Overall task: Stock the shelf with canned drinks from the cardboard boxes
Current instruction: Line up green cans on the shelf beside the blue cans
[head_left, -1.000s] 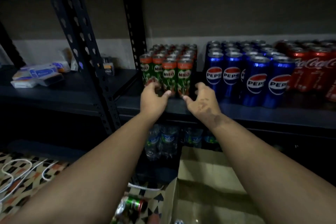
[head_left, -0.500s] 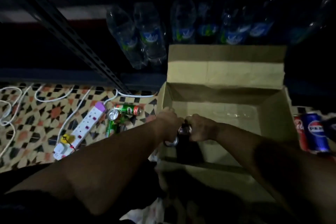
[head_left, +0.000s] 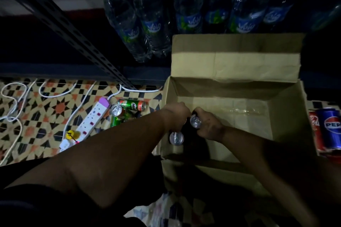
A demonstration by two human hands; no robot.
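Note:
An open cardboard box point(head_left: 287, 114) sits on the floor in front of the shelf. Both my hands reach into its near left corner. My left hand point(head_left: 175, 116) closes around a dark can whose silver top point(head_left: 176, 138) shows below my wrist. My right hand point(head_left: 208, 127) grips a second dark can with its silver top point(head_left: 196, 121) facing up. The cans' bodies are hidden in shadow. The rest of the box floor shows only crumpled clear plastic point(head_left: 243, 111).
Green Milo cans point(head_left: 132, 105) lie on the patterned floor left of the box, beside a white power strip point(head_left: 88, 121) and its cables. A Pepsi can point(head_left: 331, 129) and a red cola can point(head_left: 314, 125) stand right of the box. Water bottles point(head_left: 147, 27) fill the bottom shelf.
A second ago my hands were at the Milo cans on the upper shelf. My view has dropped to the box, and both hands now grip cans inside it.

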